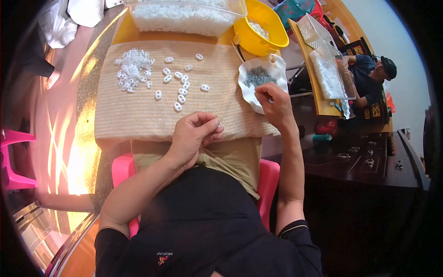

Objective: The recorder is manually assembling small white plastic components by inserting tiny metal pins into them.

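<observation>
Near the front edge of the cloth, my left hand (196, 136) is closed, with thumb and forefinger pinching a small white piece (221, 124) that mostly hides behind the fingertips. My right hand (278, 107) hovers at the near side of a white dish with a wavy rim (246, 94), its fingers pinched together; whatever they hold is too small to make out. Small grey-blue parts (259, 75) lie heaped in that dish. Several white oval pieces with two dark holes (182, 99) are scattered mid-cloth. To their left sits a pile of small white plastic parts (134, 69).
A clear bin of white parts (184, 23) and a yellow basin (258, 34) stand at the back of the cloth-covered table (124, 115). At right, another person (369, 76) sits by a side table with a second clear bin (328, 74). A pink stool (18, 159) stands left.
</observation>
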Tool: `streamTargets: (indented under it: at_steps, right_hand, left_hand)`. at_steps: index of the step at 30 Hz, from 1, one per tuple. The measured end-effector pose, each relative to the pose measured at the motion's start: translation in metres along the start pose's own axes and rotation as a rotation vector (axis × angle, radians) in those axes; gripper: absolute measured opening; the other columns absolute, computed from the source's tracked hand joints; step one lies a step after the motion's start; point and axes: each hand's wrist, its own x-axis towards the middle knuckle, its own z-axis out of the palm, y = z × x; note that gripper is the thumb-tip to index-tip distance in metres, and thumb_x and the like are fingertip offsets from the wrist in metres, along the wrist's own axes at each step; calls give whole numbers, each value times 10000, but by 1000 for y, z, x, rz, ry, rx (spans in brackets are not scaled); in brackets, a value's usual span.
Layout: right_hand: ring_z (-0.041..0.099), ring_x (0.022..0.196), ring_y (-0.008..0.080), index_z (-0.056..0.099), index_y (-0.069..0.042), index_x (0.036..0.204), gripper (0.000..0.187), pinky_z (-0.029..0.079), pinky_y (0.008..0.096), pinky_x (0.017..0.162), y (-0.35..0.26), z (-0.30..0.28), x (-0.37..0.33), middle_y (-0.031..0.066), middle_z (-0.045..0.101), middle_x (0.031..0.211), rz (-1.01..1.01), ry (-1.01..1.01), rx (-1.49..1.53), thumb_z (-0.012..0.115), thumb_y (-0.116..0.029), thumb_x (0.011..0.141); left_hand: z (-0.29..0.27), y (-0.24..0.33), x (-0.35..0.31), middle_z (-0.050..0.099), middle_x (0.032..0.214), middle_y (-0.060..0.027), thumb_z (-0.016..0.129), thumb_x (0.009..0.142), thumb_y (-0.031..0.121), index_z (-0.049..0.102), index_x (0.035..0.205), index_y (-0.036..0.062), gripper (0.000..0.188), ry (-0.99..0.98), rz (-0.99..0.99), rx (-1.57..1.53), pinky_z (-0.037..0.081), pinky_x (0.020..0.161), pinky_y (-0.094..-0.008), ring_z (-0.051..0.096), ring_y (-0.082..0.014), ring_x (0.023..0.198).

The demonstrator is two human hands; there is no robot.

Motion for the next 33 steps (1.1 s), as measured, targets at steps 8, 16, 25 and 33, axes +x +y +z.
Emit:
streamTargets:
  at_steps: [8, 16, 25, 33]
  right_hand:
    - [589, 750, 103, 589, 28, 925, 55, 497, 229, 677, -40, 30, -21, 36, 576, 858, 210, -147, 520, 605, -8, 886]
    - [585, 765, 62, 615, 13, 931, 76, 484, 201, 689, -51, 50, -31, 7, 608, 851, 264, -267, 837, 623, -51, 890]
    - [564, 797, 75, 616, 24, 922, 88, 470, 205, 710, -51, 55, -32, 22, 605, 866, 281, -279, 811, 625, -56, 888]
    - [582, 786, 66, 618, 26, 920, 84, 489, 207, 712, -46, 56, -33, 14, 613, 861, 289, -271, 817, 627, -51, 886]
  left_hand:
    - [0, 2, 0, 645, 868, -90, 624, 890, 71, 579, 1021, -24, 168, -20, 20, 4, 554, 712, -238, 641, -136, 755]
    - [-1, 2, 0, 661, 892, -88, 621, 884, 56, 595, 1037, 0, 165, -18, 13, -2, 559, 693, -239, 657, -138, 765]
    - [1, 3, 0, 663, 898, -86, 629, 876, 49, 598, 1028, -1, 163, -21, 8, 10, 561, 700, -243, 658, -139, 765]
    - [1, 5, -1, 664, 900, -98, 629, 876, 47, 595, 1028, -8, 166, -17, 5, 0, 564, 712, -254, 659, -146, 773]
